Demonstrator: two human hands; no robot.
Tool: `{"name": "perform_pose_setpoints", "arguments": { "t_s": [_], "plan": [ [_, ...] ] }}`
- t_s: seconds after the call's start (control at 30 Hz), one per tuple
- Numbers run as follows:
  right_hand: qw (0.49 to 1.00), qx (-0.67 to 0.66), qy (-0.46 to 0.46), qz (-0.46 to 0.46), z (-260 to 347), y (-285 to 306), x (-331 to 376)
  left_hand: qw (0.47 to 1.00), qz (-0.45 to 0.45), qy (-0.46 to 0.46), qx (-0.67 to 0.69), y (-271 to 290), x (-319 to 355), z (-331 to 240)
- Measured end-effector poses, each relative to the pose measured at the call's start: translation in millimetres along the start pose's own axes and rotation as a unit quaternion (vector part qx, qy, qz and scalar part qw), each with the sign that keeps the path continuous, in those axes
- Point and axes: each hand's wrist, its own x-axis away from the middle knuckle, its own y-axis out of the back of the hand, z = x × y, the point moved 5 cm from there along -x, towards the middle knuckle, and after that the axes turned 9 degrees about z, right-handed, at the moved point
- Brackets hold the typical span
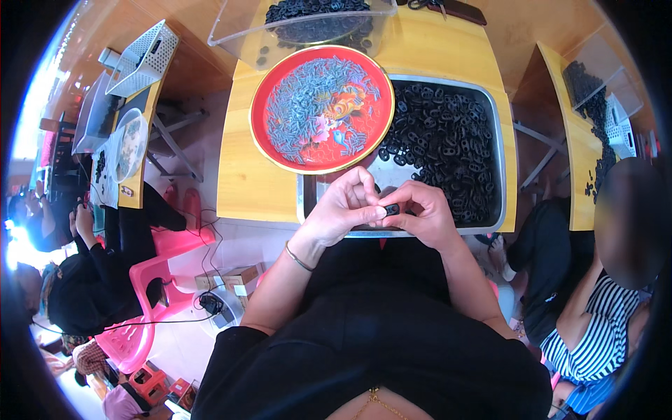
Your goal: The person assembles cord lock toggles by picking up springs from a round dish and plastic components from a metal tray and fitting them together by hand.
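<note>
My left hand [348, 203] and my right hand [425, 213] meet over the near edge of a metal tray [495, 140]. Both are closed, pinching a small black oblong part [393, 209] between thumbs and fingers. The tray holds a heap of black oval pieces with holes [455, 147], several deep toward its right side. Overlapping the tray's left part, a round red dish [257, 115] with a gold rim and a flower pattern carries many small grey-blue pin-like pieces [301, 105]. My fingers hide some of the held part.
Behind the dish, a clear plastic bin [231, 28] holds more black pieces. Scissors [427, 4] lie at the far edge of the yellow table [245, 185]. People sit at side tables left and right. A pink chair [147, 280] stands at left, with cables [203, 266] on the floor.
</note>
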Motion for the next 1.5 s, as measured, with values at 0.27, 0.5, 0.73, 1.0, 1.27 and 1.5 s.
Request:
{"name": "perform_pose_setpoints", "arguments": {
  "t_s": [0.27,0.5,0.73,1.0,1.27,1.5],
  "plan": [
    [0.994,-0.106,0.004,-0.042,-5,6,5,0.948,-0.057,-0.063,-0.306,-14,-42,-95],
    [0.993,-0.080,-0.018,-0.085,-13,8,4,0.773,-0.131,-0.265,-0.561,-28,-95,-218],
    [0.994,-0.050,-0.045,-0.086,-8,8,3,0.573,-0.126,-0.267,-0.765,-15,-97,-208],
    [0.993,-0.042,-0.029,-0.108,-7,7,2,0.443,-0.061,-0.027,-0.894,23,-59,-121],
    [0.991,-0.038,-0.042,-0.122,-8,9,3,0.429,-0.044,-0.012,-0.902,26,-64,-114],
    [0.990,-0.039,-0.036,-0.131,-7,11,1,0.481,-0.060,-0.003,-0.874,41,-67,-114]
  ]
}}
